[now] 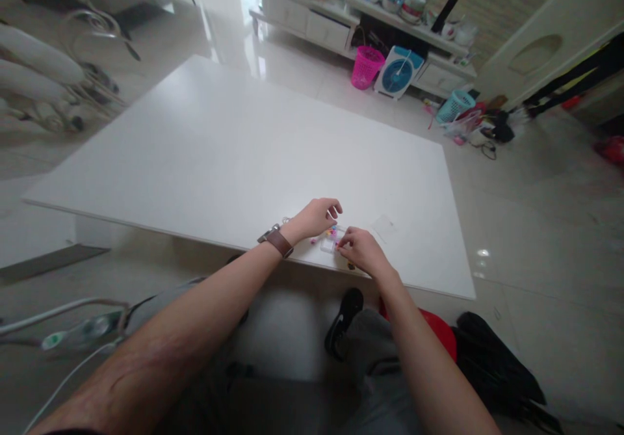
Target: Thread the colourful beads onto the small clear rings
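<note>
Small colourful pieces, pink, orange and blue, lie by a small clear box near the front edge of the white table. My left hand, with a brown watch strap at the wrist, hovers over the pieces with its fingers curved and apart, nothing visible in them. At the right side of the box, my right hand has its fingertips pinched together; what they hold is too small to make out. A small dark and yellow item sits below it at the edge. A clear plastic sheet lies to the right.
Beyond the table stand a pink basket, a blue fan and a low cabinet along the wall. A light blue basket with bags is at the right. Under the table's front edge is a black shoe.
</note>
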Demonstrator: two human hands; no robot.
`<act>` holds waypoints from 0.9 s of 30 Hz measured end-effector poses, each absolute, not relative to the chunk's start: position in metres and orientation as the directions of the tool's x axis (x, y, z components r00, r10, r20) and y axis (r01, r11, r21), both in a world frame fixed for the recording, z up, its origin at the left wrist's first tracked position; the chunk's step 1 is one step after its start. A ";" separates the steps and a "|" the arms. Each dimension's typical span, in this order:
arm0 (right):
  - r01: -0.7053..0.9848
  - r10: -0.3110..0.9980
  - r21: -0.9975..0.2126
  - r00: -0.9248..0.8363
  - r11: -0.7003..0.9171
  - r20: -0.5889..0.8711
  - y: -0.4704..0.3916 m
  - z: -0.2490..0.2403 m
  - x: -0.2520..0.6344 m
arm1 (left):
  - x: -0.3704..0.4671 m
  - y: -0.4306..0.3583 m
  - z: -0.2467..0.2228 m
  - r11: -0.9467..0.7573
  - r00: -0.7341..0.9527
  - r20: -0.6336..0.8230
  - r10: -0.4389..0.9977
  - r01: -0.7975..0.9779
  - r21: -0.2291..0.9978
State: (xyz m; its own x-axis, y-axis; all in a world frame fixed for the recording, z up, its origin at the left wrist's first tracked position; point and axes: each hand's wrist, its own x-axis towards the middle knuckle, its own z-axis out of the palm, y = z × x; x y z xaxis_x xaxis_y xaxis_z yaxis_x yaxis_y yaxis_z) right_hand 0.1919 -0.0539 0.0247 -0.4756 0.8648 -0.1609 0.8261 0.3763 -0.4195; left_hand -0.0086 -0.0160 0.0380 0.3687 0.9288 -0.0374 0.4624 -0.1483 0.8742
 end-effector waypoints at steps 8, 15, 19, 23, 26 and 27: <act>0.847 0.867 -0.374 -0.465 0.378 -0.177 -0.052 0.013 0.189 | -0.013 -0.017 0.042 -0.168 0.382 -0.023 0.924 0.460 0.872; 0.771 0.911 -0.539 -0.412 0.340 -0.015 -0.045 0.029 0.193 | -0.013 -0.013 0.038 -0.087 0.386 -0.064 0.920 0.363 0.928; 0.646 0.950 -0.707 -0.290 0.286 0.118 -0.048 0.044 0.191 | -0.009 -0.011 0.034 0.035 0.401 -0.115 0.909 0.203 0.979; 0.597 0.954 -0.751 -0.258 0.283 0.154 -0.055 0.049 0.186 | -0.004 -0.015 0.036 0.158 0.443 -0.162 0.882 0.045 0.986; 0.593 0.952 -0.752 -0.261 0.286 0.156 -0.057 0.048 0.185 | -0.001 -0.019 0.037 0.208 0.457 -0.175 0.872 -0.021 0.978; 0.591 0.953 -0.755 -0.259 0.285 0.156 -0.057 0.048 0.185 | -0.001 -0.020 0.037 0.219 0.460 -0.181 0.869 -0.030 0.975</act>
